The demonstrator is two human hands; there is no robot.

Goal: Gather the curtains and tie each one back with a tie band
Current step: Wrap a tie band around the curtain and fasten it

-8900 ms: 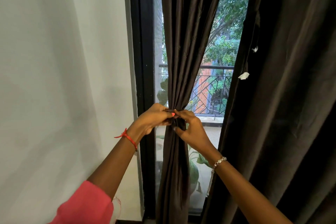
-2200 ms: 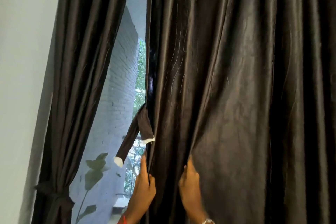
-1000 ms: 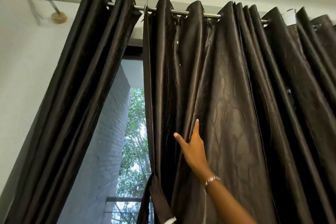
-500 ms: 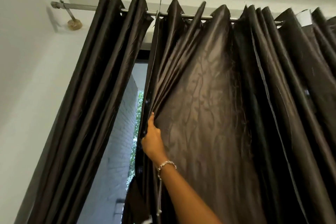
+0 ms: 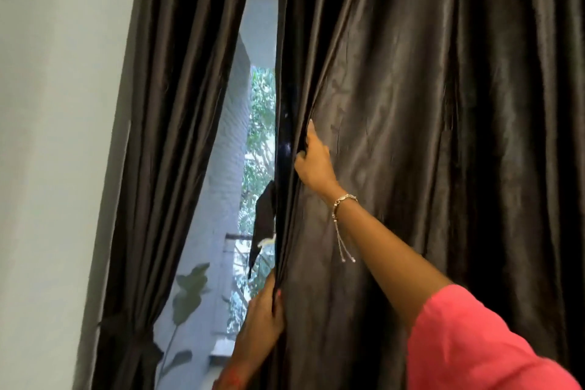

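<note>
A wide dark brown curtain (image 5: 427, 136) hangs loose over the right of the window. My right hand (image 5: 313, 161) pinches its left edge folds at mid height. My left hand (image 5: 264, 317) grips the same edge lower down. A dark tie band (image 5: 262, 225) with a white tip dangles just left of that edge, against the window gap. The left curtain (image 5: 177, 136) is gathered, and a tie band (image 5: 129, 331) cinches it near the bottom left.
A white wall (image 5: 57, 136) fills the left side. Between the curtains shows the window gap (image 5: 247, 123), with a grey brick wall, trees and a railing outside. A leafy plant (image 5: 190, 291) stands behind the glass near the bottom.
My view has dropped from the curtain rod to mid curtain. My left hand has come back into view and holds the curtain edge. My right hand still grips the folds.
</note>
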